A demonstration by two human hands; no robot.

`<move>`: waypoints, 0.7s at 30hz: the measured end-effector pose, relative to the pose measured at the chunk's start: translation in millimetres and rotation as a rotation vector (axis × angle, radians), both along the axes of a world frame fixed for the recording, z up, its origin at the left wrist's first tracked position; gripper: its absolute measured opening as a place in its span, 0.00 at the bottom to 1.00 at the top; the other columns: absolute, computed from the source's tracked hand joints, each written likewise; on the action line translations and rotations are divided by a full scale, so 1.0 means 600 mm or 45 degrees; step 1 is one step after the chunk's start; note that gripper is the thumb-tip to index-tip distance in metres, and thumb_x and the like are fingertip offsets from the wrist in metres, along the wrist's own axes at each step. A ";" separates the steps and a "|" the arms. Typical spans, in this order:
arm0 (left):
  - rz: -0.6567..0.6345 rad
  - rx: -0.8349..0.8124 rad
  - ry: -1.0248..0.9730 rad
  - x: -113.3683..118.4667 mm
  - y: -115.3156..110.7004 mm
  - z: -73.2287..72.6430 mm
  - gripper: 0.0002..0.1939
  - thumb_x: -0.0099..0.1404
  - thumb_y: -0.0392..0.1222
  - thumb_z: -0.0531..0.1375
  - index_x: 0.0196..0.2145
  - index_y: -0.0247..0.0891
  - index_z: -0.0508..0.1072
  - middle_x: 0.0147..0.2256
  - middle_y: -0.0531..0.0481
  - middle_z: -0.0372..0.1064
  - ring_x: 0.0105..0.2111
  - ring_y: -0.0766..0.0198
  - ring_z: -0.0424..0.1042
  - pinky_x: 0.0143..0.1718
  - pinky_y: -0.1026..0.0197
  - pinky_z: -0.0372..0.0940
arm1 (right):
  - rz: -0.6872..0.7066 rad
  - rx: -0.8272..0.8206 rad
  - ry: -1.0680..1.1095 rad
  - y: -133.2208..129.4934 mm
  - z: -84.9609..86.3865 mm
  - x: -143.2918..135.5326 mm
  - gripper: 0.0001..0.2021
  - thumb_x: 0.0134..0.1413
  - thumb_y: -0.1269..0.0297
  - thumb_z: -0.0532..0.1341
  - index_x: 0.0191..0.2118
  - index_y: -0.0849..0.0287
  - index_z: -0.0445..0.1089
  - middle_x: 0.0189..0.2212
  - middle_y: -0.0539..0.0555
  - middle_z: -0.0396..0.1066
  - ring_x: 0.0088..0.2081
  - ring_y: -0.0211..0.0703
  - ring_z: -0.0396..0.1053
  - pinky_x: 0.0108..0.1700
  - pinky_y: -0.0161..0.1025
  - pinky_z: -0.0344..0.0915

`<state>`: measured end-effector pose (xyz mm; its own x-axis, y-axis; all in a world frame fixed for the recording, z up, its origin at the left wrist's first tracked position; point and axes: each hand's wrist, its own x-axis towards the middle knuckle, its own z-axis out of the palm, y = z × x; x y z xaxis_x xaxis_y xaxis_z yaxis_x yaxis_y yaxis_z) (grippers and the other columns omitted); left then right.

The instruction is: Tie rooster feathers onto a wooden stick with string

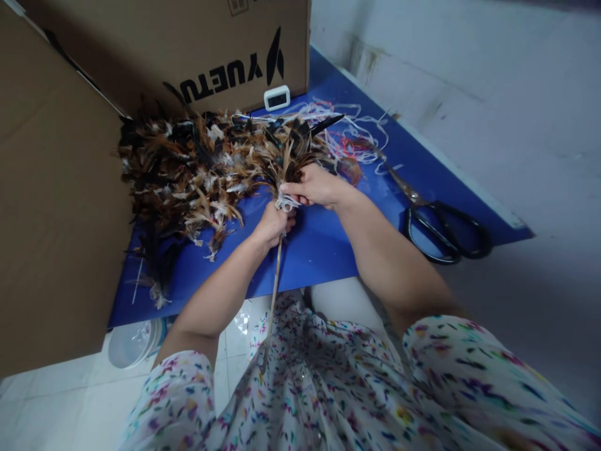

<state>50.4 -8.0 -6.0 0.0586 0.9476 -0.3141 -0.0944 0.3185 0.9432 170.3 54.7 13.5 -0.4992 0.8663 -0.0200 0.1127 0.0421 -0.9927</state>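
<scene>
My left hand [273, 223] is closed round a thin stick [276, 272], just below where feathers are bound to it. The stick slants down toward my lap. Brown and black feathers [293, 147] fan out from its upper end. White string [287, 202] is wrapped at the base of these feathers, above my left fist. My right hand [314, 186] pinches at the feather base beside the string; its fingertips are partly hidden, and the feathers there lie against its thumb. A large heap of loose feathers [188, 169] spreads to the left of both hands.
Big black-handled scissors [416, 200] lie at the right of the blue table [319, 250]. Tangled white and red strings [352, 134] lie behind. A small white digital clock [277, 98] stands by a cardboard box [141, 56]. A plastic bucket [134, 344] is on the floor, and a wall borders the right.
</scene>
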 end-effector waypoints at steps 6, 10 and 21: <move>-0.006 0.015 -0.008 -0.002 -0.001 0.001 0.07 0.63 0.31 0.57 0.28 0.38 0.61 0.19 0.62 0.49 0.12 0.79 0.47 0.14 0.72 0.38 | 0.001 0.050 -0.084 0.001 -0.003 0.000 0.15 0.54 0.69 0.68 0.21 0.59 0.65 0.13 0.47 0.62 0.14 0.29 0.54 0.13 0.29 0.49; -0.037 0.007 0.018 -0.005 0.000 0.003 0.08 0.58 0.29 0.60 0.30 0.37 0.64 0.19 0.62 0.52 0.12 0.79 0.48 0.14 0.72 0.39 | 0.010 0.085 -0.199 0.000 0.002 0.000 0.15 0.57 0.74 0.64 0.21 0.60 0.63 0.13 0.45 0.62 0.14 0.28 0.54 0.14 0.28 0.50; -0.086 -0.110 -0.174 -0.013 0.008 0.005 0.02 0.61 0.38 0.55 0.31 0.37 0.65 0.20 0.59 0.52 0.12 0.78 0.47 0.13 0.73 0.36 | -0.040 0.158 -0.404 -0.002 0.006 0.000 0.12 0.58 0.70 0.63 0.24 0.60 0.65 0.15 0.45 0.62 0.15 0.29 0.56 0.18 0.30 0.52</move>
